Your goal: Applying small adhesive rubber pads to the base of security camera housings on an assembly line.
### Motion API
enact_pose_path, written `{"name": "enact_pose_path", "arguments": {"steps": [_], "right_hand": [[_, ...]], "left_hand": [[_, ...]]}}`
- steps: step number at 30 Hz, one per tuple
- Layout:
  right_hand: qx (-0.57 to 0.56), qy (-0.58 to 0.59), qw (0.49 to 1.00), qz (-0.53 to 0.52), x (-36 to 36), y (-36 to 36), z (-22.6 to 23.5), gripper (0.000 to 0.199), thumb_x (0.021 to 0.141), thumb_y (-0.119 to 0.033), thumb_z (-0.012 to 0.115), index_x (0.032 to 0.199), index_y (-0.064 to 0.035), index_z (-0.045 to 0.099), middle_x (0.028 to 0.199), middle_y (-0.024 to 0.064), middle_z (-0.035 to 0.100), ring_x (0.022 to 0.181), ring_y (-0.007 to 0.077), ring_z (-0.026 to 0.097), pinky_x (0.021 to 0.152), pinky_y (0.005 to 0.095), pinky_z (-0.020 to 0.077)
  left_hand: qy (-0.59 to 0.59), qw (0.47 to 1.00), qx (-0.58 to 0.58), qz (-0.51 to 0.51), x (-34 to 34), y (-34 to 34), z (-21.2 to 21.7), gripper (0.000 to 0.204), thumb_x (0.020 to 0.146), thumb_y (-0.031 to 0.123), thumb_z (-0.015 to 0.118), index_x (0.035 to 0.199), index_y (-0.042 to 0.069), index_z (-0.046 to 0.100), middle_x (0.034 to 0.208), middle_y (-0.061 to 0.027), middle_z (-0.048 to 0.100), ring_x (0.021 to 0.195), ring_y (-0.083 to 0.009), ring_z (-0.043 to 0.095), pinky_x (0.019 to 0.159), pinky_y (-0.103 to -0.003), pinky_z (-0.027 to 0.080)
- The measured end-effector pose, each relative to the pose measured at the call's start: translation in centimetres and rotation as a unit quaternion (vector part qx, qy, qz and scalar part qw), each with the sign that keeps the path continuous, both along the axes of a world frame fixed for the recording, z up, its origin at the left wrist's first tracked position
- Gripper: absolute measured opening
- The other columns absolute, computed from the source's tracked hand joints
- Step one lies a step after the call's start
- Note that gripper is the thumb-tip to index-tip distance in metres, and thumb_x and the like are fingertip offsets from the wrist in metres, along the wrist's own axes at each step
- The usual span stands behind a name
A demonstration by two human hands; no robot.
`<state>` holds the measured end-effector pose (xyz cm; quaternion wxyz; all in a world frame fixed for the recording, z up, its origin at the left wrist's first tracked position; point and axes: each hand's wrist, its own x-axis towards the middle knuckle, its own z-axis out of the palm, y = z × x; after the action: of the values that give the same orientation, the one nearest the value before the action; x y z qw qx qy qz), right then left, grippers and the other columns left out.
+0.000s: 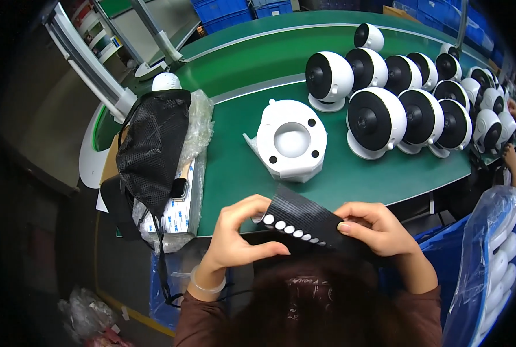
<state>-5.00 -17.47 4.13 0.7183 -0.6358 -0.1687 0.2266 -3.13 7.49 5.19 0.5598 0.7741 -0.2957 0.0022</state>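
Observation:
A black textured sheet (304, 215) with a row of white round spots along its lower edge is held up in front of me. My right hand (373, 228) pinches its right end between thumb and fingers. At the left end, the fingers of my left hand (235, 234) curl behind the sheet and support it, while the thumb stretches out below, apart from it. Just beyond, a white plastic base (276, 124) lies on the green table (229, 191). It has a round hollow in the middle and three black round pads around it.
Several white ball-shaped devices with black faces (376, 121) stand on the right. At left are a black mesh bag (157, 144), bubble wrap (199, 124) and a phone (179, 188). A blue bin (443, 248) with a plastic-covered stack of white parts (504, 260) stands lower right. Other people's hands (515, 156) show far right.

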Motion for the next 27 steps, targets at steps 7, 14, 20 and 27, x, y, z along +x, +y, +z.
{"name": "enact_pose_path", "arguments": {"steps": [7, 14, 20, 27], "right_hand": [[-0.182, -0.425, 0.866, -0.189, 1.0, 1.5, 1.1, 0.031, 0.07, -0.009, 0.068, 0.1, -0.0041, 0.06, 0.094, 0.0103, 0.058, 0.084, 0.0241, 0.057, 0.071, 0.0311, 0.0465], [-0.09, -0.313, 0.928, -0.181, 2.3, 3.4, 0.3, 0.027, 0.07, -0.013, 0.07, 0.093, -0.0021, 0.062, 0.083, 0.0088, 0.062, 0.075, 0.0207, 0.06, 0.066, 0.0289, 0.0475], [-0.087, -0.247, 0.951, -0.162, 2.2, 3.0, 0.6, 0.015, 0.071, -0.011, 0.07, 0.081, 0.0, 0.065, 0.074, 0.0105, 0.064, 0.067, 0.0179, 0.062, 0.062, 0.0253, 0.0478], [-0.082, -0.324, 0.912, -0.238, 2.3, 3.9, 2.0, 0.024, 0.063, 0.001, 0.07, 0.087, -0.0003, 0.064, 0.08, 0.0101, 0.063, 0.072, 0.0161, 0.061, 0.065, 0.0255, 0.0481]], "left_hand": [[-0.107, 0.991, -0.051, 0.055, 0.3, -2.7, -0.3, 0.016, 0.067, -0.007, 0.065, 0.082, -0.004, 0.061, 0.071, -0.0082, 0.06, 0.065, -0.0181, 0.05, 0.061, -0.027, 0.041], [-0.1, 0.992, -0.053, 0.057, 1.1, -3.0, -0.5, 0.022, 0.067, -0.006, 0.066, 0.087, -0.003, 0.059, 0.077, -0.0091, 0.058, 0.068, -0.0182, 0.05, 0.062, -0.026, 0.041], [-0.075, 0.993, -0.039, 0.087, 1.0, -3.3, 0.9, 0.026, 0.07, -0.006, 0.06, 0.096, -0.002, 0.058, 0.088, -0.0116, 0.06, 0.076, -0.0171, 0.059, 0.068, -0.025, 0.045], [-0.166, 0.972, 0.021, 0.162, 0.6, -3.9, 1.4, 0.008, 0.071, -0.006, 0.061, 0.078, -0.002, 0.06, 0.068, -0.0103, 0.061, 0.058, -0.0169, 0.059, 0.055, -0.023, 0.045]]}}
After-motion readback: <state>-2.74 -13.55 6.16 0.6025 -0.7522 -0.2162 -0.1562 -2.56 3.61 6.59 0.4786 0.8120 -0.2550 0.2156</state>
